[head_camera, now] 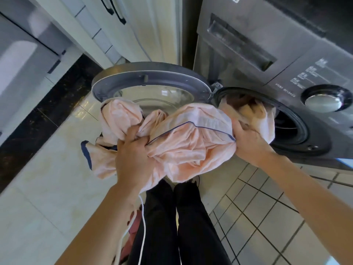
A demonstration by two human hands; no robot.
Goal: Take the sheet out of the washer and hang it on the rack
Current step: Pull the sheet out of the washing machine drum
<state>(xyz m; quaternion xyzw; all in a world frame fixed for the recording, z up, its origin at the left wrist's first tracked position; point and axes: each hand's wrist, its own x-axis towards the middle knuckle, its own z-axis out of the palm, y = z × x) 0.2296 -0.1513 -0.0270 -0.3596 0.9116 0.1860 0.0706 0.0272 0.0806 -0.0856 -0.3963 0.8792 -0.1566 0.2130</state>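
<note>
Black veined stone forms a strip [47, 115] along the far left of the floor, with pale glossy floor tiles [47, 178] beside it. Above them stand cream cabinets [91, 25] with black handles [119, 15].

Toward the middle, the round door [152, 79] of the washer is swung open to the left, a grey rim around clear glass. In front of it a peach-pink sheet [187, 150] with thin navy piping is bunched into a large crumpled bundle, held in the air.

The left hand [133, 155] grips a twisted gather at the bundle's left side, fingers curled tight into the cloth. A loose corner with a navy edge hangs just left of that hand. Below the bundle, legs in black trousers [191, 217] stand on the floor, and a thin white cord [143, 222] dangles beside the left forearm.

The right hand [248, 142] clutches the bundle's right end, just at the mouth of the drum [292, 129]. A tail of the sheet leads from there into the dark opening, so a little lies inside and most hangs outside. The hands are apart, with the bundle between them.

Filling the upper right is the dark grey washer [248, 81], with a recessed detergent drawer [242, 46] and, at far right, a chrome dial [322, 101]. Small square tiles [257, 207] with dark grout cover the floor below it
</note>
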